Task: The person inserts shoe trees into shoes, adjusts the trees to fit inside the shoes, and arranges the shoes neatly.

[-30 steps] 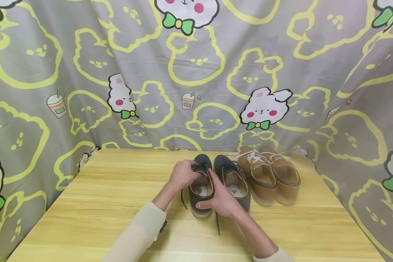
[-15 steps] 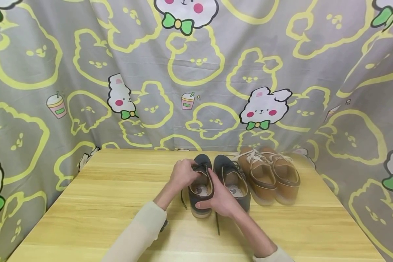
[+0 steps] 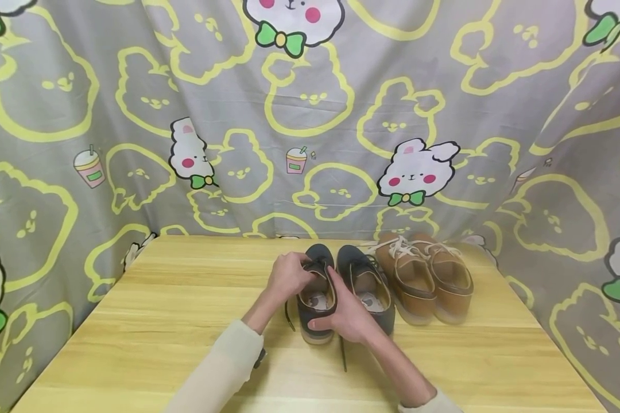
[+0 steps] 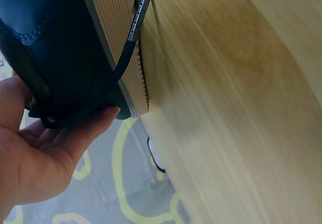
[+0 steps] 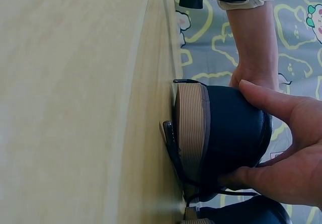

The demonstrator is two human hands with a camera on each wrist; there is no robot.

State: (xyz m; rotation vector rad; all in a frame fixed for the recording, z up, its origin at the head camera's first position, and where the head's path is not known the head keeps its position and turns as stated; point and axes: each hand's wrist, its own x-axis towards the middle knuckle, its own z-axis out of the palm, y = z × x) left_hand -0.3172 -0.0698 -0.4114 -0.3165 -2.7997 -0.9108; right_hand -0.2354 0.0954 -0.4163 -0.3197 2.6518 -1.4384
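A dark navy lace-up shoe (image 3: 318,287) stands on the table with its toe to the back. My left hand (image 3: 289,276) grips its front upper near the tongue and eyelets; the left wrist view shows thumb and fingers at the lace side of the shoe (image 4: 55,48). With thumb at the heel and fingers along the right side, my right hand (image 3: 352,315) holds the same shoe, as the right wrist view of the shoe (image 5: 234,128) confirms. One loose lace end (image 3: 289,315) hangs left, another lace (image 3: 343,353) lies right. Left fingertips are partly hidden.
Close on the right stands a matching dark shoe (image 3: 367,281), partly behind my right hand. Farther right is a pair of brown shoes (image 3: 415,287) with white laces. Beneath all is a wooden table (image 3: 186,304); a patterned curtain (image 3: 248,115) hangs behind it.
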